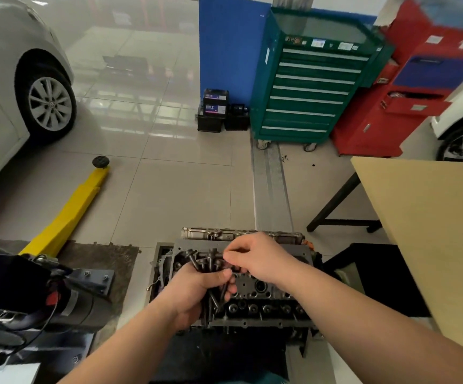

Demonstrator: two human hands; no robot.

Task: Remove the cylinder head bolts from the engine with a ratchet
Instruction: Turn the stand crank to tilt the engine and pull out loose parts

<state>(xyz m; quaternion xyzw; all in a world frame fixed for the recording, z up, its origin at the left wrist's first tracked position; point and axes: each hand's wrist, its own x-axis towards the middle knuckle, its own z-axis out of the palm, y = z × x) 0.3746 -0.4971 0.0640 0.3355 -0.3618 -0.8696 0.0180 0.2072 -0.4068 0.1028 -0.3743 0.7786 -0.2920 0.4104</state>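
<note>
L hand (pixel 197 292) grips bolts (pixel 206 263).

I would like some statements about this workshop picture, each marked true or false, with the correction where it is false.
1. The left hand holds a bundle of bolts. True.
2. The right hand grips a ratchet. False: no ratchet is in view; its fingers pinch near the heads of the bolts.
3. The tool cabinet with drawers is green. True.
4. The yellow lift arm lies to the right of the engine. False: it lies to the left.
5. Both hands are over the engine. True.
</note>
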